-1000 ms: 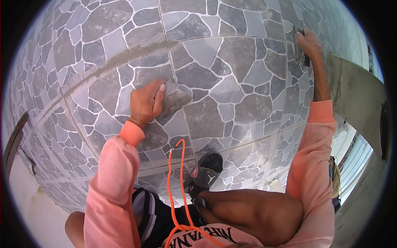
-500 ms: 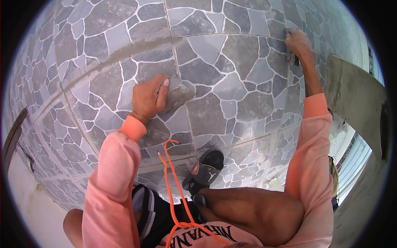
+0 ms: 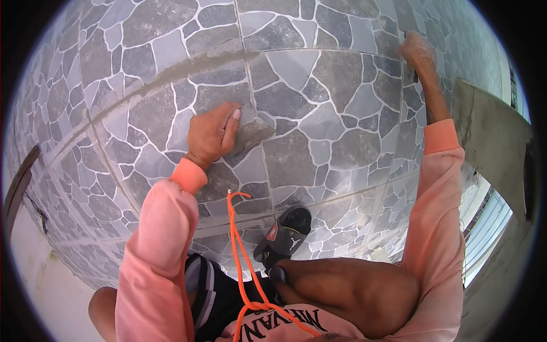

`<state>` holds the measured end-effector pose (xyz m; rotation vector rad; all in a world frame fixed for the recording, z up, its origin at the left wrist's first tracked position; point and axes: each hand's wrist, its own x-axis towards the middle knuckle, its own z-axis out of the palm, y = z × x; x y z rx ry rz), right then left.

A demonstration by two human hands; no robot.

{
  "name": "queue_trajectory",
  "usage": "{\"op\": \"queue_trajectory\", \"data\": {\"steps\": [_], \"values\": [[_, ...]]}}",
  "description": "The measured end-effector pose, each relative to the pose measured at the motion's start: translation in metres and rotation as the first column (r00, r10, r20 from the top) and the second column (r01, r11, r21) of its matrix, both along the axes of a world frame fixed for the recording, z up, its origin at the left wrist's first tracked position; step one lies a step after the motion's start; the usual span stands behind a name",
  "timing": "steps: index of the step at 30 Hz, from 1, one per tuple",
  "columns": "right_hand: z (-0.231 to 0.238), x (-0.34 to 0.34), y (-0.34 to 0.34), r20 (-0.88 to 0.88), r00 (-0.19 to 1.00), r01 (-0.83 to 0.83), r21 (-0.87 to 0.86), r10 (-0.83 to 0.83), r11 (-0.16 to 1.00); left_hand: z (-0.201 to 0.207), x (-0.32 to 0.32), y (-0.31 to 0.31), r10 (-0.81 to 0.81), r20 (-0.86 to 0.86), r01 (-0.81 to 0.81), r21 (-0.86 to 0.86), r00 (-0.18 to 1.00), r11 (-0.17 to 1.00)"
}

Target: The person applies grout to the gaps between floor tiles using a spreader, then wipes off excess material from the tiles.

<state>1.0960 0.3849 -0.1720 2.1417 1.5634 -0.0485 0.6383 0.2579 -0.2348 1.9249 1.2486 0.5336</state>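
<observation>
My left hand (image 3: pixel 213 134) is closed on the edge of a flat grey piece (image 3: pixel 253 131) with a pointed right end, its material unclear. The thumb lies on top, and the piece rests on or just over the stone-pattern tiles (image 3: pixel 290 157). Far to the right, at arm's length, my right hand (image 3: pixel 417 50) grips a dark flat-bladed tool (image 3: pixel 411 74) mostly hidden under the fingers. That tool lies along a straight joint between tiles.
A wet-looking grey band of mortar (image 3: pixel 165 75) fills a joint at upper left. My sandalled foot (image 3: pixel 288 231) stands on the tiles, near a dangling orange drawstring (image 3: pixel 235 233). A grey slab (image 3: pixel 490 137) stands at right; a dark curved object (image 3: pixel 21 179) is at left.
My right hand and its tool have slid slightly farther away along the joint. My left hand stays on the grey piece. The drawstring has swung, and the whole view has shifted a little.
</observation>
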Motion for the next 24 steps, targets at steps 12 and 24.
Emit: {"op": "queue_trajectory", "data": {"steps": [12,24], "values": [[-0.01,0.031,-0.062,-0.326,0.936,0.213,0.223,-0.133,0.951,0.005,0.002,0.005,-0.04,-0.023,0.041,0.052,0.999,0.998],[-0.006,-0.006,-0.028,-0.056,0.996,0.071,0.099,-0.066,0.993,0.007,0.007,0.002,-0.024,-0.027,0.025,0.046,0.999,0.999]]}}
